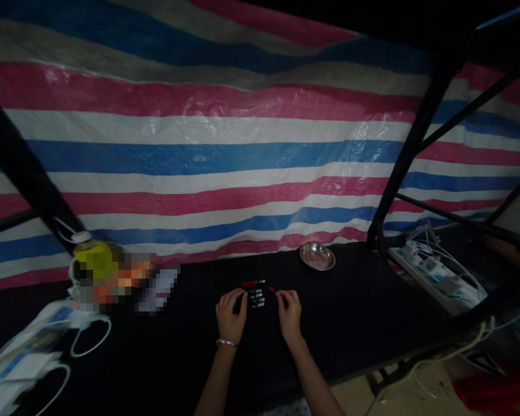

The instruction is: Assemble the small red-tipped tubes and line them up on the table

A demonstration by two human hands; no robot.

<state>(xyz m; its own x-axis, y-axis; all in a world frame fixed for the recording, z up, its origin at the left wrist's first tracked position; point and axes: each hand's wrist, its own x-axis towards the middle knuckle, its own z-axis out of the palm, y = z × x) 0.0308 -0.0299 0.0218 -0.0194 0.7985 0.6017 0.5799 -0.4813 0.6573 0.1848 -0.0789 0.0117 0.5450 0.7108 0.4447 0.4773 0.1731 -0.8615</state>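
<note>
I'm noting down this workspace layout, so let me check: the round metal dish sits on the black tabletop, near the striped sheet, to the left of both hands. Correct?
Not quite the side: the head view shows the round metal dish to the right of the left hand and right hand. It does sit on the black tabletop, near the striped sheet.

A black tabletop (351, 323) bears a shiny metal dish (318, 256), a red piece (250, 284), small silvery pieces (257, 299) and blurred items (112, 278).

Slim red piece (272, 289) pinched at one end, held aslant, red-and-silver stick-like item (253, 283) laid flat on black tabletop (355, 306), small silver-and-dark pieces (257, 299) grouped just beside it.
</note>
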